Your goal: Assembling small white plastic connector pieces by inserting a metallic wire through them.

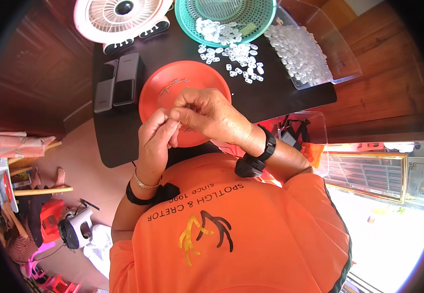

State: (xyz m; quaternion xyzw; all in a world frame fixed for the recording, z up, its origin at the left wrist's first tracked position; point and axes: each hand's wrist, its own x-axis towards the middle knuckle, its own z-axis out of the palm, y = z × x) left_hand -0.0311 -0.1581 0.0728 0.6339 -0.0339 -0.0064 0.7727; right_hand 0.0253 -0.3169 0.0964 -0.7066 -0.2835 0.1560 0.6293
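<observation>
Over a round orange-red plate point(209, 78), my left hand point(157, 134) and my right hand point(214, 115) meet at the fingertips. Both are closed in a pinch; whatever sits between the fingers is too small to make out. Several thin, pale, wire-like pieces point(174, 86) lie on the plate beyond my hands. To the right of the plate, many small white, clear-looking plastic pieces point(241, 54) are scattered over the dark tabletop point(270, 100). More of them rest inside the near side of a green plastic basket point(186, 24).
A clear bin point(346, 73) heaped with similar pieces point(302, 53) stands at the far right. Pink fan point(82, 17) at the far left; two grey box-shaped devices point(125, 73) below it. Red stool point(50, 219) and another person's bare feet point(60, 177) show at left.
</observation>
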